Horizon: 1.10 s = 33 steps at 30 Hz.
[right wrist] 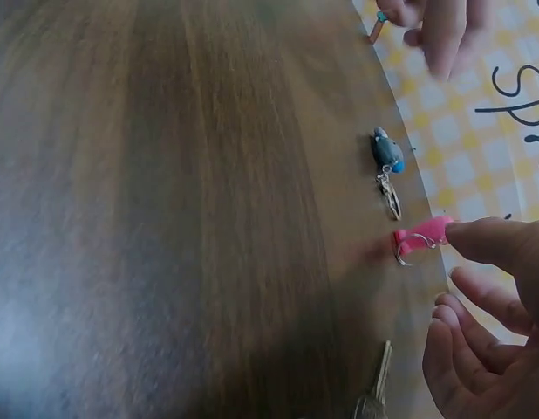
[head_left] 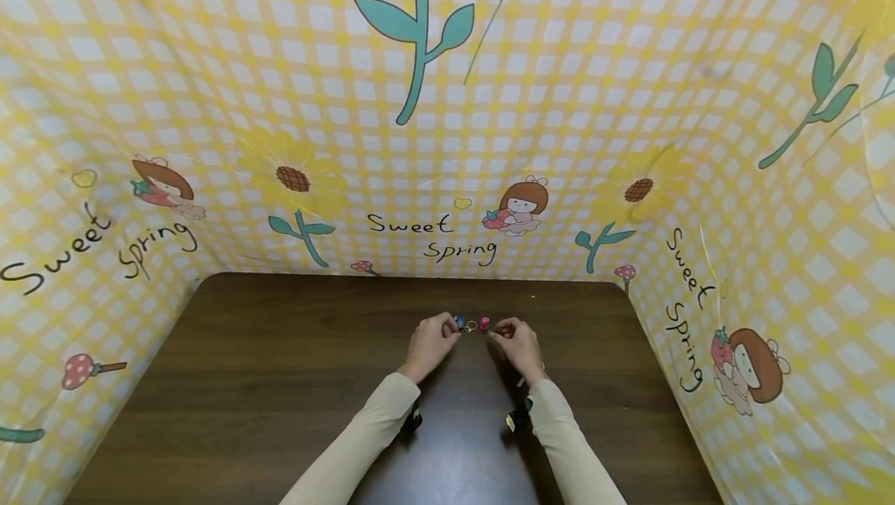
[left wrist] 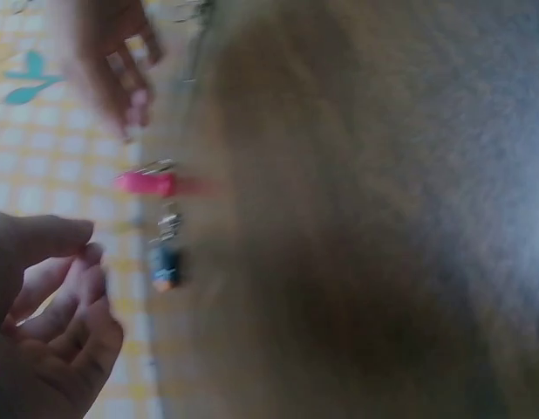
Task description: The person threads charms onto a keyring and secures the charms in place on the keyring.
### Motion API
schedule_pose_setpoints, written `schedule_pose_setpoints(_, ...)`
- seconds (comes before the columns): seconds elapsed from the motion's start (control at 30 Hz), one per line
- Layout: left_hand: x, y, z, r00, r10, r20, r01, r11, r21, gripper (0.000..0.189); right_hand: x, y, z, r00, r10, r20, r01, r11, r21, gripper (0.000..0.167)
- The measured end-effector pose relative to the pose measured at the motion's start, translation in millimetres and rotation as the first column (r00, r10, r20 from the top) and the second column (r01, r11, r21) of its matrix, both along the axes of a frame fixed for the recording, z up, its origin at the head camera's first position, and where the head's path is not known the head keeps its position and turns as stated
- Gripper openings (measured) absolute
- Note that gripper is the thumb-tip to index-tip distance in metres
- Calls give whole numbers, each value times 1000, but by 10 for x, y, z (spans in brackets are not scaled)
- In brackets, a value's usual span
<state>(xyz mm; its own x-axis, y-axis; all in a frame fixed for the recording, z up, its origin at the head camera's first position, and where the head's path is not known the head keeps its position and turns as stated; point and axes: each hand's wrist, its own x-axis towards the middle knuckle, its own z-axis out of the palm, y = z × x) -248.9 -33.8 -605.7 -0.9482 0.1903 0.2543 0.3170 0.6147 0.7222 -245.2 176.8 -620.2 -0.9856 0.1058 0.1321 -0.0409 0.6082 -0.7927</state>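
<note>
A yellow-and-white checked cloth (head_left: 419,155) printed with flowers and lettering rises round a dark brown, wood-grained table (head_left: 280,381). Two cream sleeves (head_left: 356,443) reach across the tabletop. The left hand (head_left: 432,343) has its fingers loosely bent, thumb tip close to the forefinger, holding nothing. The right hand (head_left: 516,343) is also relaxed and holds nothing, its thumb apart from half-bent fingers; whether that thumb touches the nearest trinket I cannot tell. Between the hands, near the table's far edge, lie a bright pink trinket (right wrist: 424,233) with a metal ring, closer to the right, and a dark blue-grey trinket (right wrist: 387,153) with metal fittings, beside the left. A metal key (right wrist: 379,380), partly cut off, lies nearer the right wrist.
</note>
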Motion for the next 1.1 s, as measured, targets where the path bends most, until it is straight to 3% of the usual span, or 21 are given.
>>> schedule_pose_setpoints(0.17, -48, 156, -127, 999, 51, 4, -51, 999, -14, 12, -60, -68, -8, 998, -29, 54, 29, 1000, 13, 23)
schedule_pose_setpoints(0.33, -107, 330, -227, 994, 87, -65, -90, 995, -40, 13, -108, -108, -50, 994, -40, 102, 38, 999, 30, 22)
schedule_pose_setpoints(0.47, -167, 431, -340, 991, 73, -114, -85, 991, -99, 14, -136, -135, -98, 990, -96, 102, 91, 995, 50, 22)
schedule_pose_setpoints(0.57, -212, 457, -438, 980, 104, -171, -129, 981, -143, 18, -157, -164, -114, 989, -110, 95, 106, 994, 38, 23)
schedule_pose_setpoints(0.7, -248, 476, -521, 963, 152, -223, -186, 973, -139, 22, -189, -196, -114, 991, -96, 91, 93, 995, 33, 22)
schedule_pose_setpoints(0.83, -253, 525, -533, 976, 120, -182, -147, 978, -145, 16, -193, -201, -108, 988, -117, 100, 114, 993, 38, 17)
schedule_pose_setpoints(1.1, -282, 569, -463, 987, 131, -88, -143, 979, -148, 12, -178, -191, -95, 989, -110, 100, 106, 994, 40, 12)
